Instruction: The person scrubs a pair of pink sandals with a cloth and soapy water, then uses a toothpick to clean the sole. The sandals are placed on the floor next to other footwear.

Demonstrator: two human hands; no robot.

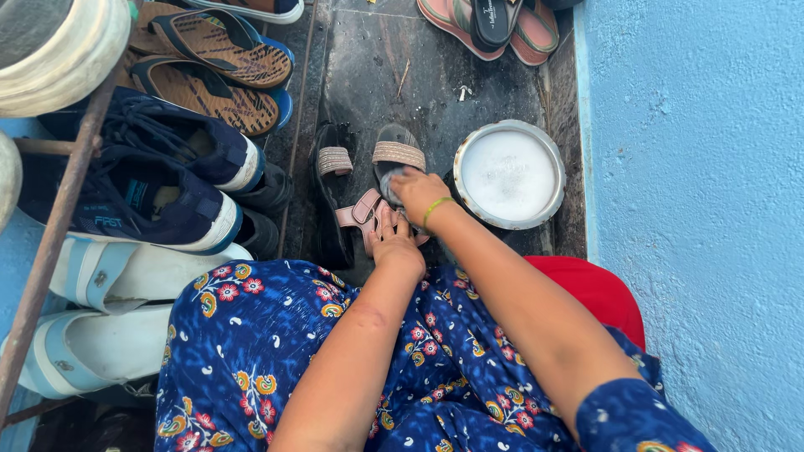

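- The left hand (396,245) is closed around the heel end of a black sandal with pink straps (387,186), gripping it at the pink ankle strap and holding it steady against the floor.
- The right hand (417,191) presses down on the footbed of the same sandal; the fingers are curled, and I think they hold a small brush or cloth, but the hand covers it, so I cannot tell for sure.
- The sandal lies on the dark wet stone floor (377,75), just in front of the person's knees, with its toe pointing away. Its partner, the second black sandal (332,192), lies just beside it on the left, not touched.
- A round steel bowl of soapy white water (510,175) stands just beside the right hand, near the blue wall (695,167).
- I judge the sandal to be light, with a stiff sole and soft, bendable straps. When wet and soapy it is probably slippery, so the better place to hold is the sole edge at the heel, not the loose strap.
- To the left stand navy sneakers (159,180), brown flip-flops (213,59) and white shoes (109,310) next to a rusty metal bar (50,243).
- The person wears a blue flowered dress (276,351).
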